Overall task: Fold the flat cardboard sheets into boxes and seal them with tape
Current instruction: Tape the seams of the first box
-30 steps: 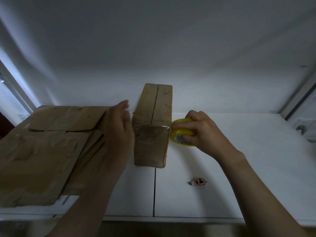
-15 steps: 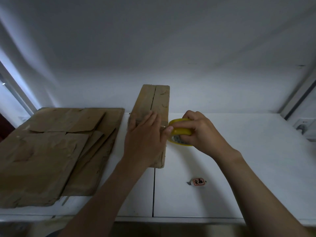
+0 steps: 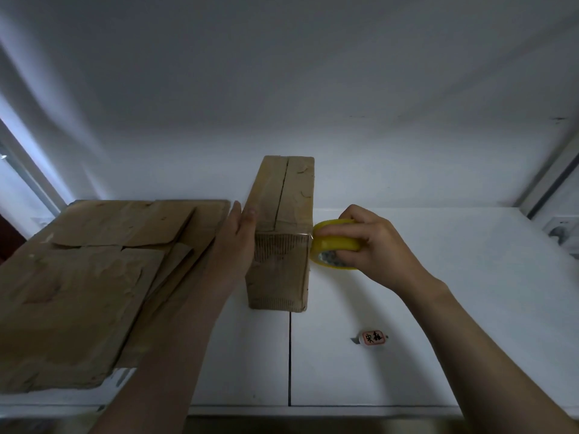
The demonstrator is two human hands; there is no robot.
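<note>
Presses left hand [image 3: 235, 242] flat, fingers straight, against the left side of the cardboard box [image 3: 282, 274]. Grips yellow tape roll [image 3: 332, 244] in curled right hand [image 3: 376, 242] at the box's right edge.

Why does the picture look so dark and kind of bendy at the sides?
Head view: the light is dim and bluish, brighter toward the left edge; the wide lens bends straight lines near the sides; the box and tape roll look fairly sharp.

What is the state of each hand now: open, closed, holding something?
Left hand: open, straight fingers against the cardboard box's left side.
Right hand: holding the yellow tape roll at the box's right edge.
</note>
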